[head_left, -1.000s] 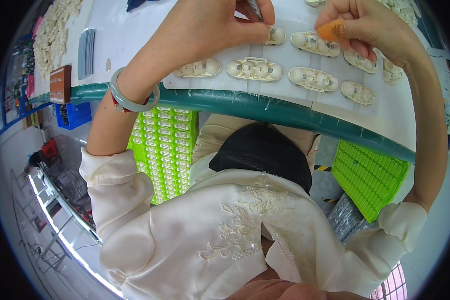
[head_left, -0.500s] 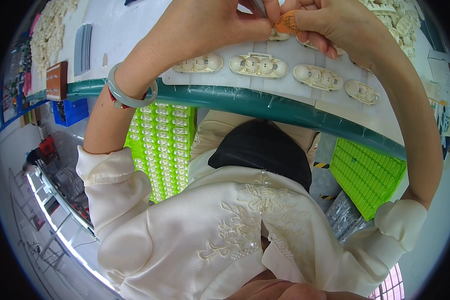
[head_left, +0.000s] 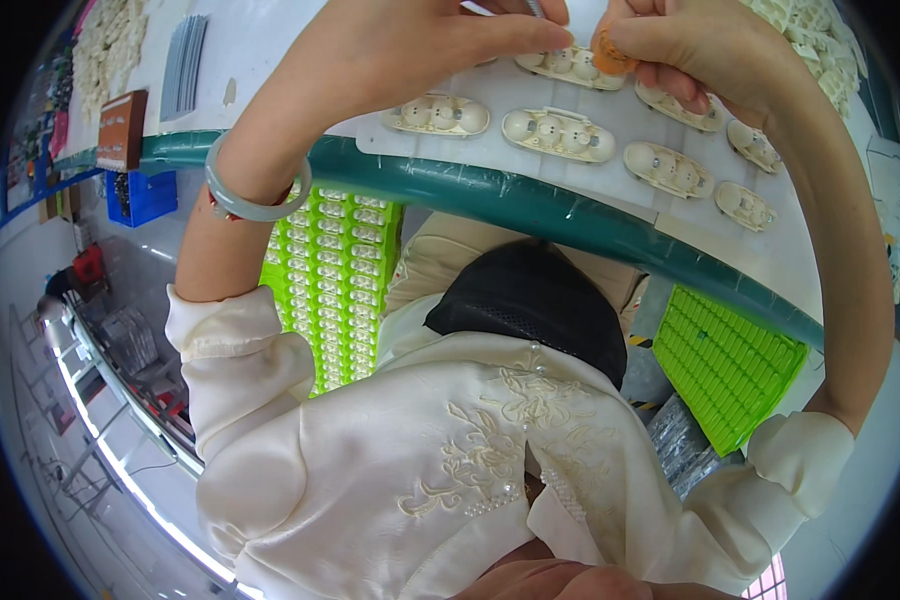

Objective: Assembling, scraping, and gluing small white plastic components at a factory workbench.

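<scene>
At the top edge, my left hand (head_left: 445, 45) is closed around a thin grey rod-like tool (head_left: 536, 8), mostly hidden by the fingers. My right hand (head_left: 685, 45) is curled, with a dimpled orange rubber finger cot (head_left: 610, 52) apparently on one digit. That orange tip rests at the right end of a cream oval plastic housing (head_left: 560, 62). Whether the right fingers pinch something small is hidden. Nearer me, several similar housings with rounded domes lie in rows, among them one housing (head_left: 558, 135) in the middle and a smaller oval piece (head_left: 745, 207) at the right.
The white table has a green padded edge (head_left: 450, 190). Cream parts are heaped at far left (head_left: 105, 60) and far right (head_left: 820, 50). Grey strips (head_left: 183, 70) and a brown block (head_left: 121, 130) sit left. Below are a filled green tray (head_left: 335, 280) and another green tray (head_left: 725, 360).
The view has shifted slightly, so the housings appear farther right. My hands have drawn apart; the orange tip has turned down onto the far housing, away from my left fingers.
</scene>
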`<control>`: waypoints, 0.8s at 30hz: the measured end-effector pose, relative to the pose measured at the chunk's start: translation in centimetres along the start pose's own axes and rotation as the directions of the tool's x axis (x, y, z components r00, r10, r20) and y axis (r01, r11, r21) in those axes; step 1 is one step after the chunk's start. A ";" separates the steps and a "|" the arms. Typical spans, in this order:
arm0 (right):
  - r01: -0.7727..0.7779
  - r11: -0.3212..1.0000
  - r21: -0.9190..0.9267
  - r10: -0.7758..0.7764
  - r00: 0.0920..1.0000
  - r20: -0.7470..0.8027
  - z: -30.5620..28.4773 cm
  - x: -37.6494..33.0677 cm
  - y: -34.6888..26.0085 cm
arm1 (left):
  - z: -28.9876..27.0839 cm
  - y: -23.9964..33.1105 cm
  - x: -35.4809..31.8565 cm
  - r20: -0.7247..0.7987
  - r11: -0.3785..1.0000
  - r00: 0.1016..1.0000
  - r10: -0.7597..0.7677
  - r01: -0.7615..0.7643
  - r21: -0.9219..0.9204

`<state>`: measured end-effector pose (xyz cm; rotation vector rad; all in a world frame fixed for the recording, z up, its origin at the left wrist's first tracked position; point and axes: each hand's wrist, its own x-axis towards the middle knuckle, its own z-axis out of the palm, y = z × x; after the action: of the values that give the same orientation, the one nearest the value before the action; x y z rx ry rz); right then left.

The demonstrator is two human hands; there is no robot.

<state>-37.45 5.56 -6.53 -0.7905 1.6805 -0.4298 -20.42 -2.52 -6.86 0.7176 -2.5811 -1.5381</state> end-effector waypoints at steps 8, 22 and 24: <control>0.020 0.999 0.044 -0.021 1.000 0.016 0.2 -0.2 -0.1 | 1.1 -0.3 0.3 -0.107 0.926 0.920 0.376 -0.376 0.027; 0.138 0.990 -0.002 -0.137 0.988 0.072 0.0 0.8 0.2 | 2.0 0.0 -0.1 -0.193 0.976 0.966 0.174 -0.142 0.167; 0.116 0.991 -0.061 -0.113 0.993 0.046 0.1 0.7 -0.4 | 1.8 -0.2 0.1 -0.158 0.966 0.970 0.185 -0.150 0.210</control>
<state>-37.32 4.82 -6.78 -0.9403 1.6210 -0.4375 -20.98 -1.16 -7.93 0.6001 -2.6055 -1.1294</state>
